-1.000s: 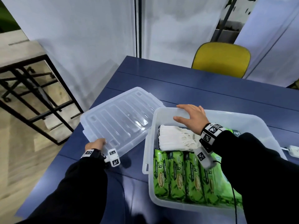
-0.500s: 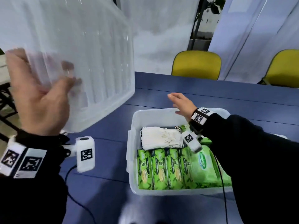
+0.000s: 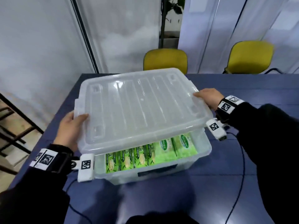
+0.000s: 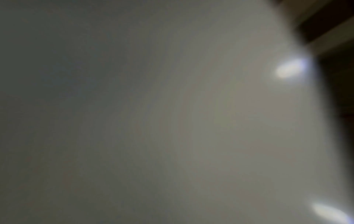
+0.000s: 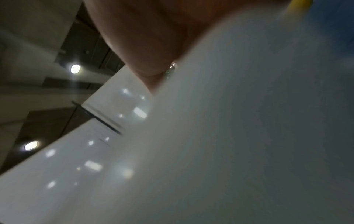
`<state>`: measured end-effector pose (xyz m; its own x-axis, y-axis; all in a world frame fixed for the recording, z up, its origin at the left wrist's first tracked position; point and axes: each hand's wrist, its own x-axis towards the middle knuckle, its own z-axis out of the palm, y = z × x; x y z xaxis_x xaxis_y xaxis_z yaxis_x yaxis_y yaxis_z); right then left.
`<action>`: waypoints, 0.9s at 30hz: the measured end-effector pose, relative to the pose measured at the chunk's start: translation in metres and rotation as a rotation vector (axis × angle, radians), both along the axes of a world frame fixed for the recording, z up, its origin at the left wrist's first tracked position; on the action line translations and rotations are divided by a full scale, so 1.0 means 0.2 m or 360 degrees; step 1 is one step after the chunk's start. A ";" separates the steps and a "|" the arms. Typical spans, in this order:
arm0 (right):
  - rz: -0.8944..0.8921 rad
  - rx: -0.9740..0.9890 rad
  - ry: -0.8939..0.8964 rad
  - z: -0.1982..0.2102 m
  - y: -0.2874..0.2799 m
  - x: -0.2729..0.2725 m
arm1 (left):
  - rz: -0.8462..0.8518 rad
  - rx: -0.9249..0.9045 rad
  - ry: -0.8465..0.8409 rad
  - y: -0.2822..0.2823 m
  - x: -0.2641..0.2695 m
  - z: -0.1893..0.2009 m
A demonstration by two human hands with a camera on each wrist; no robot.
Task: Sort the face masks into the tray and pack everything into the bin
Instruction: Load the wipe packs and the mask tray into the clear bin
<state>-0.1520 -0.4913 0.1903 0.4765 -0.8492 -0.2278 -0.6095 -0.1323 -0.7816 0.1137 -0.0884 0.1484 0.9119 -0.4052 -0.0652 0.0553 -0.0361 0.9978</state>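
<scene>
Lid [image 3: 137,107] held over packed bin [image 3: 161,172], near edge raised.

Gripped at both short ends: left hand [image 3: 71,130] and right hand [image 3: 208,98] curled round the rims (thumbs on top). Likely to seat crooked if lowered unevenly, catching a rim. Bin near table [image 3: 242,167] corner; open room to its right.

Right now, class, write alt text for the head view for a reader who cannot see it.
Two hands, left and right, hold a clear lid over a clear bin of green packets on a blue table; two yellow chairs stand behind.
</scene>
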 end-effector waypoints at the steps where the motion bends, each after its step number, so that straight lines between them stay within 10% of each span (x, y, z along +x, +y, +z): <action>1: 0.0031 -0.0042 0.0086 -0.06 -0.01 -0.05 | -0.0066 0.0078 0.0015 -0.01 -0.01 -0.06; 7: 0.0112 0.0099 0.0203 -0.49 0.02 -0.29 | -0.0316 0.0623 -0.0076 0.05 -0.05 -0.37; 15: 0.0237 0.0813 -0.0497 -0.57 0.13 -0.31 | -0.0325 0.0457 0.0318 0.20 -0.13 -0.35; 21: 0.0202 0.1278 -0.0208 -0.66 0.10 -0.41 | -0.0296 0.0319 0.0677 0.19 -0.25 -0.34; 24: 0.0065 0.1085 -0.0174 -0.65 0.11 -0.40 | -0.0186 0.0345 0.0764 0.20 -0.28 -0.34; 27: 0.0043 0.0259 -0.0027 -0.55 0.12 -0.35 | 0.0035 0.0936 -0.0064 0.21 -0.18 -0.34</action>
